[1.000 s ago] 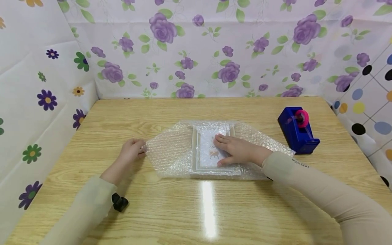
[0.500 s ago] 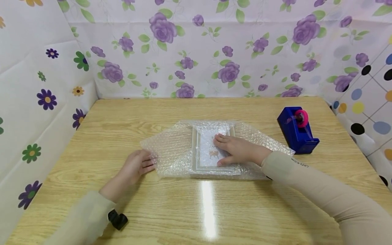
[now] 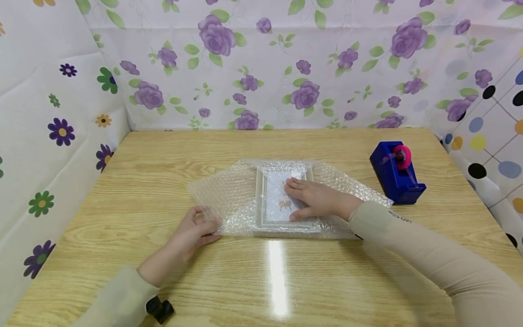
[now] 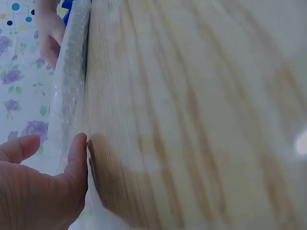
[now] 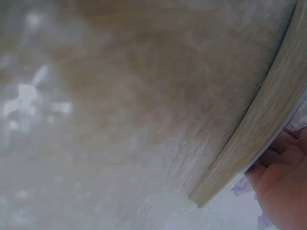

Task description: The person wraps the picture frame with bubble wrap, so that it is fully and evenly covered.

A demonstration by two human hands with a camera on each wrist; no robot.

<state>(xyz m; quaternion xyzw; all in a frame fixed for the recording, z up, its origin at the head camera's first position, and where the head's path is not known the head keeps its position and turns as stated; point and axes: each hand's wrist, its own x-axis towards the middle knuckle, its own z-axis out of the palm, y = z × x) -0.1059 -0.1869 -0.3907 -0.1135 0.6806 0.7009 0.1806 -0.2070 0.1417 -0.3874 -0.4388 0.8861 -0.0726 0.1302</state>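
1. A pale picture frame (image 3: 274, 211) lies face up near the middle of the worktop (image 3: 335, 281), with a small orange-pink figure showing on its face.
2. Clear bubble wrap (image 3: 230, 200) surrounds the frame and reaches out beyond it to left and right as two wide flaps.
3. The right hand (image 3: 312, 200) rests on the face of the wrapped frame, its fingers straight and slightly spread, the thumb apart from them, gripping nothing.
4. The left hand (image 3: 196, 231) touches the near corner of the left flap; its fingers are extended and apart rather than clenched, as the left wrist view also shows.
5. A black device (image 3: 159, 309) sits at the left wrist, beside the pale sleeve (image 3: 118, 295).
6. Just beside the right flap stands a blue tape dispenser (image 3: 394, 179) holding a bright pink roll (image 3: 403, 157).
7. Behind the worktop hangs a white cloth (image 3: 269, 68) with purple roses.
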